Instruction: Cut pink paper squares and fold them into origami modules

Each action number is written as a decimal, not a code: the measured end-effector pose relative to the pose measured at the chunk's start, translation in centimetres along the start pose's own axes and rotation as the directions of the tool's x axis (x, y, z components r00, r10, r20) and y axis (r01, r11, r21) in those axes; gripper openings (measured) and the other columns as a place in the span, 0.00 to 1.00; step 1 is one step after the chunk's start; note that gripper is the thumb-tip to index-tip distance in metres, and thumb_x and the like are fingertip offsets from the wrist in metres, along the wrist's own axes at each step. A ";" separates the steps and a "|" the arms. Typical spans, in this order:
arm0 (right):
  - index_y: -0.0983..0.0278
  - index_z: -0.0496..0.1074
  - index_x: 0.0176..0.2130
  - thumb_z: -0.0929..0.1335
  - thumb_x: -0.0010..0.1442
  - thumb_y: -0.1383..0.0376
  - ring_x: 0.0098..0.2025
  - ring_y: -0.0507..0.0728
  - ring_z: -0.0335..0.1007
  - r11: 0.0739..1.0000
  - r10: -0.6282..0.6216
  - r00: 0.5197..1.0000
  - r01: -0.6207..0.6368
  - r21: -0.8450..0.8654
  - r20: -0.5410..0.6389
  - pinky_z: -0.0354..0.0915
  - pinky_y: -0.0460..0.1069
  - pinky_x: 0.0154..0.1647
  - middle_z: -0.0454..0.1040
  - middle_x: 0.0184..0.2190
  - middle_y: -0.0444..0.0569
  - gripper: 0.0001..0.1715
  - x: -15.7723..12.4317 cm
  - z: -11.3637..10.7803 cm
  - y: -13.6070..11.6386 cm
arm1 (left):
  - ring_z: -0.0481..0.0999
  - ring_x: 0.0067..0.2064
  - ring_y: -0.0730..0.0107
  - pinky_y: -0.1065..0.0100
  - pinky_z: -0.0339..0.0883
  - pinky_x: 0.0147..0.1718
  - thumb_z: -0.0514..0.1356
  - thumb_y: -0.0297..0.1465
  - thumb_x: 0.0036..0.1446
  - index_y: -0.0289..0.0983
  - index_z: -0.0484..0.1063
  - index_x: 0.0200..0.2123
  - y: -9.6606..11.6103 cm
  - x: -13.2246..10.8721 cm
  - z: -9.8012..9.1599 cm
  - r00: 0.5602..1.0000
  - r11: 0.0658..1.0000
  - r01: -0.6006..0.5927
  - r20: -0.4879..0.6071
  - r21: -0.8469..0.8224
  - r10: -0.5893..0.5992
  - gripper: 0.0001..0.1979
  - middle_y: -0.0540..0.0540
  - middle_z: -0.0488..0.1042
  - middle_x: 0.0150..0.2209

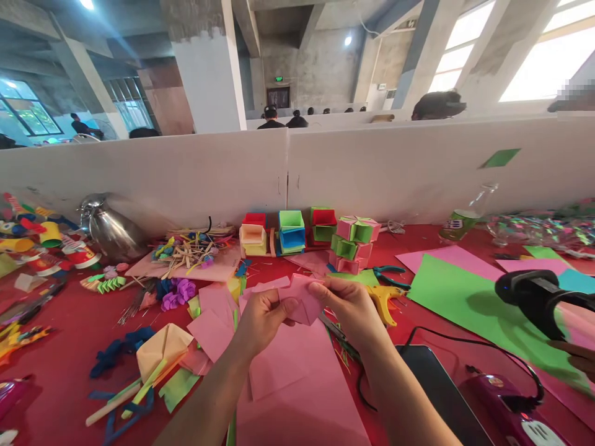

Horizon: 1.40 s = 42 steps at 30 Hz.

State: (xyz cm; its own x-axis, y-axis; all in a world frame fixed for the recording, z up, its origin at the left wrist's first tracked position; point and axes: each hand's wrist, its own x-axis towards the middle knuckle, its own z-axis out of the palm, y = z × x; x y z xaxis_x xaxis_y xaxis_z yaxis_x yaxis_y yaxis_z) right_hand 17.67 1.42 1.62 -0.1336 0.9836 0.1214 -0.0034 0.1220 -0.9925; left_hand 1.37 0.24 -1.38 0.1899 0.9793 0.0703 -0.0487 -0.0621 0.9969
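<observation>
Pinching folded pink paper piece (302, 297) between left hand (261, 319) and right hand (346, 303), fingers pressed on its edges, above pink sheet (297, 384) on red table (69, 347); paper boxes (292, 230) behind.

No lettering can be read anywhere. At twelve o'clock a small green lit sign (279, 78) glows above the far doorway (277, 98), its characters too small to make out. At two o'clock on the worktop (69, 359), the green label (458, 224) of a bottle (481, 198) carries only blurred print.
</observation>
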 end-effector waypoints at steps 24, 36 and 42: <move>0.66 0.68 0.20 0.69 0.49 0.47 0.22 0.48 0.50 0.992 0.001 1.000 0.001 -0.125 0.019 0.49 0.45 0.22 0.57 0.17 0.40 0.26 0.1 -0.1 -0.1 | 0.51 0.23 0.77 0.73 0.47 0.22 0.54 0.46 0.57 0.36 0.59 0.19 0.2 0.1 -0.3 0.989 0.982 -0.128 -0.054 0.141 0.137 0.23 0.55 0.52 0.19; 0.66 0.69 0.19 0.69 0.50 0.48 0.23 0.50 0.54 0.982 -0.082 0.996 0.077 -0.170 -0.020 0.52 0.46 0.24 0.62 0.18 0.42 0.24 0.5 -0.3 0.4 | 0.65 0.23 0.74 0.71 0.63 0.24 0.64 0.43 0.46 0.35 0.66 0.21 -0.1 0.1 -0.1 1.000 0.997 0.023 -0.016 -0.077 -0.024 0.18 0.53 0.64 0.20; 0.66 0.70 0.21 0.67 0.55 0.53 0.24 0.51 0.55 0.952 -0.163 0.987 0.152 -0.264 -0.017 0.53 0.46 0.24 0.61 0.18 0.43 0.21 0.2 -0.4 0.3 | 0.73 0.29 0.68 0.66 0.69 0.31 0.59 0.44 0.54 0.34 0.70 0.32 -0.3 -0.2 -0.1 0.999 0.999 -0.030 -0.015 0.034 0.030 0.17 0.47 0.73 0.27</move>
State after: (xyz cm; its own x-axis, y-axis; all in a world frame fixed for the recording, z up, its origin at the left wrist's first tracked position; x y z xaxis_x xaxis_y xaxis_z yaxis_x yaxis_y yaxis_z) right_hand 18.02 1.71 1.35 -0.1140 0.9528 0.2814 0.2384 0.3012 -0.9233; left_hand 1.19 0.04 -1.73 0.1739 0.9797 0.1000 -0.0209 -0.0979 0.9950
